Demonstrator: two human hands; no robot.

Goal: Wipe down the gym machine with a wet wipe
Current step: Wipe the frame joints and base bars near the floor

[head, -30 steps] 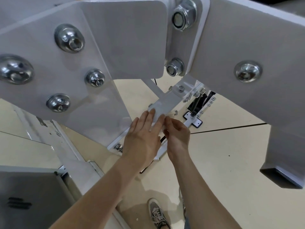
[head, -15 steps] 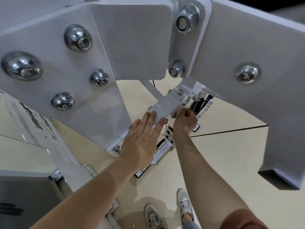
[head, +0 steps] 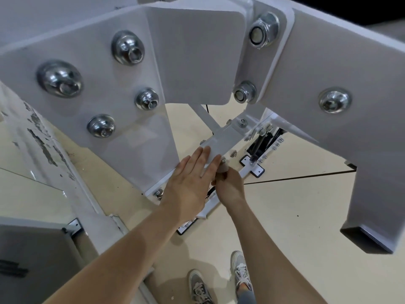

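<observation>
Right hand (head: 230, 187) works the wet wipe (head: 222, 169) at the near end of the lower bar (head: 223, 139); left hand (head: 188, 185) braces on the bar.
The right-hand fingers are curled round a small pale wad, judged to be the wipe, pressed against the right edge of the bar. The left hand lies flat on the bar's upper face, fingers straight, holding nothing. The wipe should handle as light, soft, limp and damp. Keep it bunched between thumb and fingertips so that it does not unfold or slip. The bar belongs to the gym machine (head: 192, 58), whose white plates rise above it; this appears to be rigid painted metal that should take firm pressure. A small bolt head (head: 233, 153) on the bar's right side may snag the wipe. The floor (head: 295, 205) lies below the bar.
</observation>
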